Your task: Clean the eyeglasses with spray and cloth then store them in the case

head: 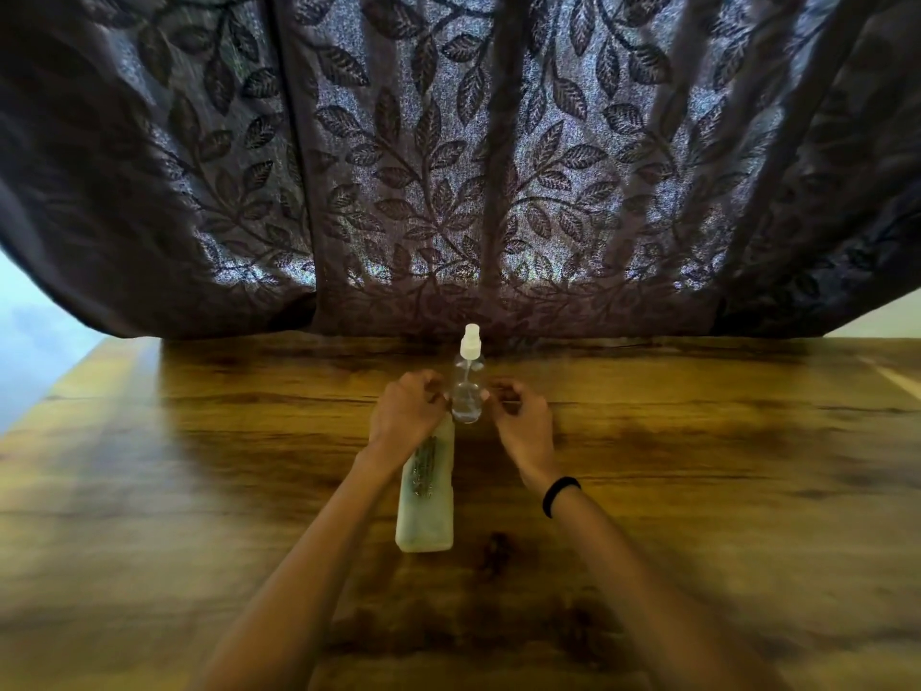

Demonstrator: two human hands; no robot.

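Note:
A clear spray bottle [467, 386] with a white nozzle stands upright on the wooden table [697, 466]. A pale green eyeglass case [426, 496] lies lengthwise in front of it, closed as far as I can see. My left hand [408, 408] hovers over the case's far end, just left of the bottle, fingers curled. My right hand [523, 421] is just right of the bottle, fingers curled, with something small and dark at its fingertips. Motion blur hides what either hand holds. I cannot make out the eyeglasses or a cloth.
A dark leaf-patterned curtain [448, 167] hangs down to the table's far edge right behind the bottle. The table's left edge [75, 381] runs diagonally, with a bright floor beyond it. A black band [560, 493] circles my right wrist.

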